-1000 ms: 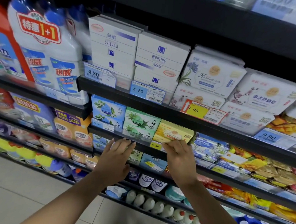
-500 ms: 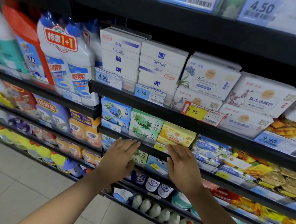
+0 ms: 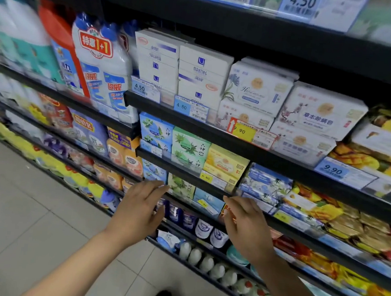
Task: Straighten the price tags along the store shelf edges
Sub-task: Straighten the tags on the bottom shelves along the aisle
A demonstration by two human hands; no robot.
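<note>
Price tags (image 3: 217, 181) sit in the rails along the shelf edges, facing outward so shoppers can read them. Both hands hover near one dark rail (image 3: 182, 173) below the soap boxes (image 3: 189, 147): left hand (image 3: 139, 210) and right hand (image 3: 245, 226) have fingers loosely spread, gripping nothing, probably positioned to reach the next tag.

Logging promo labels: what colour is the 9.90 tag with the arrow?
Yellow, with a red arrow panel; clearest in the head view.
</note>
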